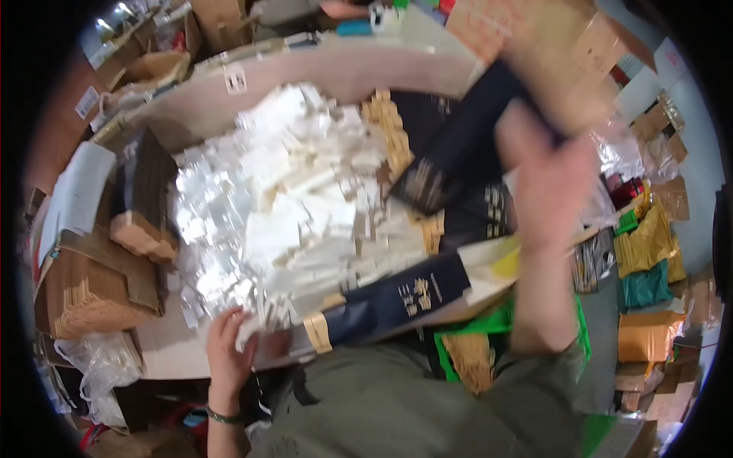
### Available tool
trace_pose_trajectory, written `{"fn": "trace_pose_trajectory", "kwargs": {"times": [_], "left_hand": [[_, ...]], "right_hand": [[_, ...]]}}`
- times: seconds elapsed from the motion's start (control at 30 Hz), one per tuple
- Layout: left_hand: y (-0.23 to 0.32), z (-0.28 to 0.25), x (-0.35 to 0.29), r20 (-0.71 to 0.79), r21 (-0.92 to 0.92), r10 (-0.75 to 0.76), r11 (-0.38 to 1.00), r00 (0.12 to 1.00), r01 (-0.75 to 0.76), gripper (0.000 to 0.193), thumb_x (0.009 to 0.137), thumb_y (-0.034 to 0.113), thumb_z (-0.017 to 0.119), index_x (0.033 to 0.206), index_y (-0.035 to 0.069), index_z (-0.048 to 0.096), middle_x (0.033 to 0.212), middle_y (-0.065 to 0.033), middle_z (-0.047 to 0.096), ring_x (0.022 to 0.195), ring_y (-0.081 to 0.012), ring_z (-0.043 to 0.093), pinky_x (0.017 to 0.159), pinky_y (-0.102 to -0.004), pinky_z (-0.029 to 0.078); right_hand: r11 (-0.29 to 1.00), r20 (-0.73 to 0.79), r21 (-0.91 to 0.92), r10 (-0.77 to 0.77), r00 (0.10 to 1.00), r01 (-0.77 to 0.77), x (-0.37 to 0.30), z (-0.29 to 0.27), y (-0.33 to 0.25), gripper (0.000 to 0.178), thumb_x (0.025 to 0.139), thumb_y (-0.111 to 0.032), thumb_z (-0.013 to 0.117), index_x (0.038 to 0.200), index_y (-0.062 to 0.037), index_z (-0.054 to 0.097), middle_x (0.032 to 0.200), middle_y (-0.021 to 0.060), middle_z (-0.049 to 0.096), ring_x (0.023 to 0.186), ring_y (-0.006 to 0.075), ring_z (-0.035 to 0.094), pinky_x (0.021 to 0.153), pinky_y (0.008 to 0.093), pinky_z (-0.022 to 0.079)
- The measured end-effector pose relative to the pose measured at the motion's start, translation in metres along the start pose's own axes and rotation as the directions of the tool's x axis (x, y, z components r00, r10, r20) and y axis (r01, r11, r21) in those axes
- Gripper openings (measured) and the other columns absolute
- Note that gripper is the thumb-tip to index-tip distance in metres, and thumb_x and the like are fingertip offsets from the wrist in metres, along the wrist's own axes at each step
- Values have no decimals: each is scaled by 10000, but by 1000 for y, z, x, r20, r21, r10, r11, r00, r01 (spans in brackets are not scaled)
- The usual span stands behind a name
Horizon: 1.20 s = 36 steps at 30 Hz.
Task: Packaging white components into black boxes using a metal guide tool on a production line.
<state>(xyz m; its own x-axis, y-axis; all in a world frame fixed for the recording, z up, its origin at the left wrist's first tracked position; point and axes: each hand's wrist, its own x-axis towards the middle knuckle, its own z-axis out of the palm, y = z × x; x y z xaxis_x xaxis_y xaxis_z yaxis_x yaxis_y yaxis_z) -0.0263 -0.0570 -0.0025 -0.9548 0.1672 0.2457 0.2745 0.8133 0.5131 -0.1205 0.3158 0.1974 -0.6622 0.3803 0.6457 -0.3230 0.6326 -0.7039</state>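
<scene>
My right hand, smeared by motion, is closed on a long navy paper bag. The bag tilts above a spread of similar navy bags, and its blurred brown end reaches to the upper right. My left hand is empty at the table's front edge, fingers apart and bent, beside shiny clear packets. Between the hands, another navy bag with pale lettering and a brown folded end lies flat along the near edge. A large heap of white packets covers the middle of the table.
Upright navy bags and a cardboard box of brown sheets stand at the left. A raised board borders the table's far side. A green-edged bag hangs by my lap. Coloured packages line the right.
</scene>
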Motion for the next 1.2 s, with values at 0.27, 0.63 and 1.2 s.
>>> {"fn": "trace_pose_trajectory", "kwargs": {"times": [0.27, 0.63, 1.2], "left_hand": [[55, 12, 39, 111, -175, 247, 958, 963, -226, 416, 767, 50, 776, 1163, 78, 650, 1187, -142, 641, 1079, -356, 624, 895, -404, 526], [90, 34, 52, 137, -344, 339, 898, 931, -276, 387, 812, 80, 749, 1182, 60, 636, 1181, -138, 631, 1054, -348, 620, 878, -399, 516], [120, 60, 61, 229, -390, 423, 865, 877, -316, 395, 798, 8, 733, 1182, 39, 649, 1216, -155, 624, 1110, -342, 614, 956, -390, 485]], "right_hand": [[857, 356, 504, -90, 930, -110, -111, 51, 66, 305, 769, 52, 786, 1061, 12, 711, 1001, 70, 725, 903, 159, 680, 825, 277, 534], [883, 356, 392, -406, 842, 259, -137, 31, 92, 333, 740, -135, 832, 1022, -31, 689, 998, 137, 709, 887, 303, 698, 767, 346, 556], [954, 42, 283, -114, 993, 98, -116, -152, 9, 240, 858, -96, 718, 1045, 32, 637, 959, 161, 701, 843, 264, 690, 707, 370, 569]]}}
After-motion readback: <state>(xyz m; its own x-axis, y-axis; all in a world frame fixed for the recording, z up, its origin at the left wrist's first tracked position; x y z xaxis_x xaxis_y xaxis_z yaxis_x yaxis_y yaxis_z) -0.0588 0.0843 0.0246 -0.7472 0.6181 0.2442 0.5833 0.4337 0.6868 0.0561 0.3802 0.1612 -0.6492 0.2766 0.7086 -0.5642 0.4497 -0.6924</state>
